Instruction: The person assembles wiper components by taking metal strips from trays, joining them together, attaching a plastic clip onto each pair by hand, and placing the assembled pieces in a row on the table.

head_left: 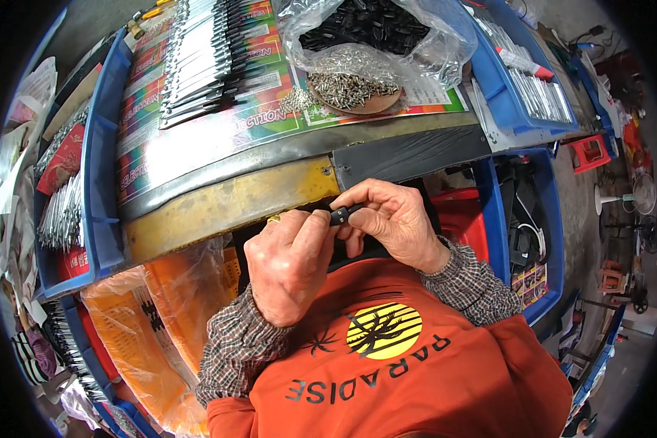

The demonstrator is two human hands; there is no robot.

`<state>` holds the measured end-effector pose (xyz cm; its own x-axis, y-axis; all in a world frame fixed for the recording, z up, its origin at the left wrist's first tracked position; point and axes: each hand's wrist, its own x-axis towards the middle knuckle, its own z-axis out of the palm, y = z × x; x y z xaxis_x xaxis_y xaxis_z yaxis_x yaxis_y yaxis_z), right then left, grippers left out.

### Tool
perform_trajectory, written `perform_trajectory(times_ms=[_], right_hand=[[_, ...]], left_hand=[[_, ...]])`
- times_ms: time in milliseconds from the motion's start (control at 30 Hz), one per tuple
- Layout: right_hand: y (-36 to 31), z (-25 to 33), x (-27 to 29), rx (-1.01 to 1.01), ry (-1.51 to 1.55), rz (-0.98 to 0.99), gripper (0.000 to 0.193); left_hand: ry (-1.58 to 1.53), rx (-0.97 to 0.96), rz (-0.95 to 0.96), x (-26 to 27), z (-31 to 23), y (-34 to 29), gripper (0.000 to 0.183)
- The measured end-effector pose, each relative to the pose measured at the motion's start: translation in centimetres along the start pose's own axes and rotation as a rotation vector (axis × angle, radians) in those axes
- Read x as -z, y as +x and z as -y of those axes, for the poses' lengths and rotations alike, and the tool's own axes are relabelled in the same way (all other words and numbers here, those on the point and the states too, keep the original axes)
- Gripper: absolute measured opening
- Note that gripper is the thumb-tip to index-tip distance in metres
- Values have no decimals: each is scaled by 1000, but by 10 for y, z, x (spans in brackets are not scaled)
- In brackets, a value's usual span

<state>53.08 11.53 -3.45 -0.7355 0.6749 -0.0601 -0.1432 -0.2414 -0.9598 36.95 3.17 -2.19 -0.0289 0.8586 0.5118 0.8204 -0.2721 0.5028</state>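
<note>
Orange-red sweatshirt (449, 376) nearest. Left hand (288, 252) and right hand (394, 219) pinch small black part (339, 216) between them, just off edge of surface (233, 201), probably for fine control. Metal fasteners (354, 89) and plastic bag (449, 47) of black pieces (365, 25) sit ahead, seemingly for easy reach.

Small part (339, 216) black; sleeves (239, 349) checked black-grey; sweatshirt (460, 365) orange-red; disc print (384, 331) yellow; bin (99, 164) blue.
</note>
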Motion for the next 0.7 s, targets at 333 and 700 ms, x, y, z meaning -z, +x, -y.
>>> perform_trajectory(times_ms=[333, 700], right_hand=[[2, 12, -7, -140, -131, -95, 12], [-3, -13, -15, 119, -160, -238, 11]], left_hand=[[11, -32, -12, -6, 0, 0, 20], [20, -51, -59, -9, 0, 1, 21]])
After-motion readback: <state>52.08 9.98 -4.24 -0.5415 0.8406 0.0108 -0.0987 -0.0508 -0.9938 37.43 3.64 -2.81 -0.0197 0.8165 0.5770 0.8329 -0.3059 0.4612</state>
